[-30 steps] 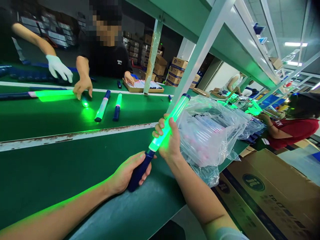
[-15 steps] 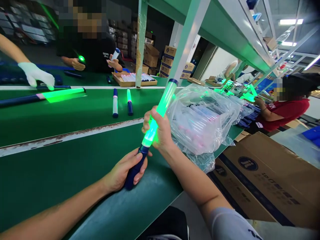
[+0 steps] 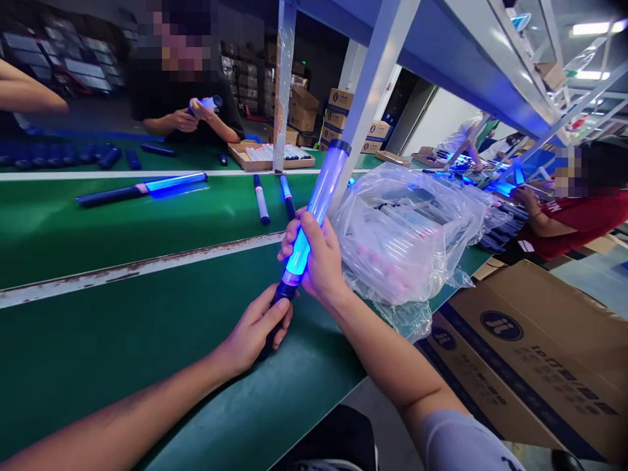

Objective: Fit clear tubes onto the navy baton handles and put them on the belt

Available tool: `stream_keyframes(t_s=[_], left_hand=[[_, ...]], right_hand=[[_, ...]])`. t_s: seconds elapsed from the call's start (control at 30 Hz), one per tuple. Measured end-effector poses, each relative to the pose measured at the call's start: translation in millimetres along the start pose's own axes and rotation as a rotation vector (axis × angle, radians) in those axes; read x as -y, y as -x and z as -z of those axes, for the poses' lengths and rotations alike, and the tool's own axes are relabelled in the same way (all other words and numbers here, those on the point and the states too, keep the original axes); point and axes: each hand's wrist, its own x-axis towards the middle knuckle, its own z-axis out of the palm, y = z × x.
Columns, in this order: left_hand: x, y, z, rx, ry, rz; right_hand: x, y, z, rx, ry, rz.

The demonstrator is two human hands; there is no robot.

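A light stick (image 3: pixel 305 233) glows blue in both my hands, tilted with its dark-capped tip up and to the right. My left hand (image 3: pixel 265 320) is wrapped round its dark handle, whose lower end is partly hidden. Higher up, my right hand (image 3: pixel 316 255) closes round the lit clear tube. Just right of that hand lies a clear plastic bag (image 3: pixel 407 242) full of pale tubes. Beyond my hands, a white-tubed stick (image 3: pixel 261 201) and a blue-lit stick (image 3: pixel 286 194) lie on the green belt, and a longer lit stick (image 3: pixel 147 188) rests further left.
A metal post (image 3: pixel 375 78) rises behind the stick to an overhead shelf. Large cardboard boxes (image 3: pixel 540 347) stand below right of the table. Across the belt, a co-worker in black (image 3: pixel 196 118) handles a stick near a carton of tubes (image 3: pixel 240 160). Another in red (image 3: pixel 569 216) sits at right.
The light in the sticks has turned from green to blue. Sticks on the far belt have shifted right. The gloved hand at left has withdrawn. My grip stays the same.
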Motion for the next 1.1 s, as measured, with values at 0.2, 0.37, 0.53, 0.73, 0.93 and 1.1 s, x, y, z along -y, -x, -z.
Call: stream_keyframes(t_s=[0.2, 0.37, 0.53, 0.73, 0.93, 1.1], left_hand=[[-3, 2, 0.6, 0.121, 0.278, 0.095], [-14, 3, 5.1, 0.380, 0.624, 0.270], [-20, 1, 3.4, 0.368, 0.535, 0.257], [-24, -3, -3.1, -0.119, -0.061, -0.082], [-29, 0, 5.1, -0.085, -0.079, -0.114], [-30, 2, 5.5, -0.035, -0.024, -0.126]], right_hand=[[6, -1, 2, 0.044, -0.102, -0.098], [15, -1, 4, 0.142, -0.204, -0.145], [13, -1, -3, 0.100, -0.117, -0.107], [8, -5, -18, -0.197, 0.012, 0.067], [13, -9, -18, 0.000, 0.071, 0.035], [13, -11, -20, -0.063, 0.219, 0.136]])
